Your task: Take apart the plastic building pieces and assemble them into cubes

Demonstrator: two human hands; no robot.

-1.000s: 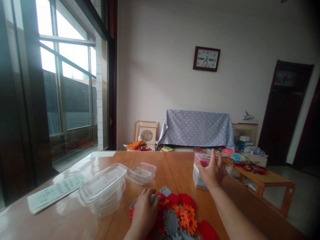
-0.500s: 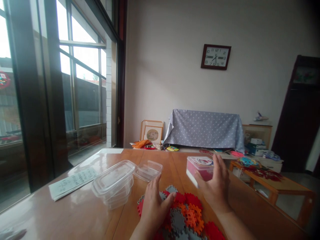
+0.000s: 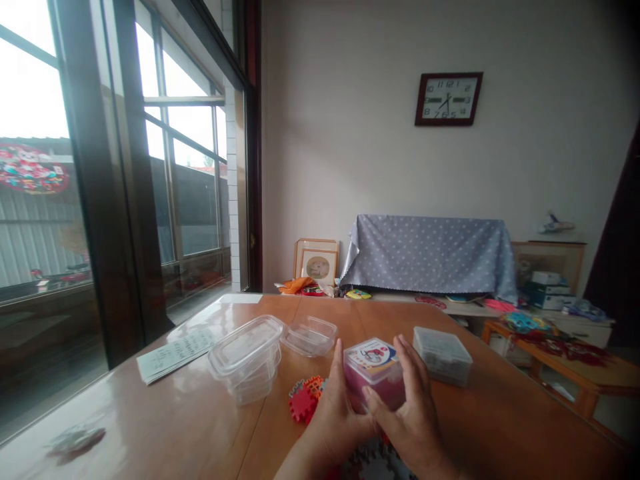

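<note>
Between my two hands is a small clear plastic box (image 3: 374, 360) with a picture label on its lid and pink contents showing through its sides. My left hand (image 3: 337, 413) wraps its left side, and my right hand (image 3: 413, 407) grips its right side with the thumb across the front. Under and around my hands lie toothed plastic gear pieces (image 3: 303, 400) in red, orange and grey. My hands and the box hide most of that pile.
Another clear box (image 3: 443, 357) stands to the right. Stacked clear containers (image 3: 245, 360) and a smaller open container (image 3: 313, 337) are left of centre. Handwritten paper (image 3: 175, 353) lies farther left, and a crumpled clear packet (image 3: 77, 439) sits at the near left of the wooden table (image 3: 200, 427).
The pink-filled box has come from the right side of the table to above the gear pieces. Both hands have closed around it. The clear box at right now shows.
</note>
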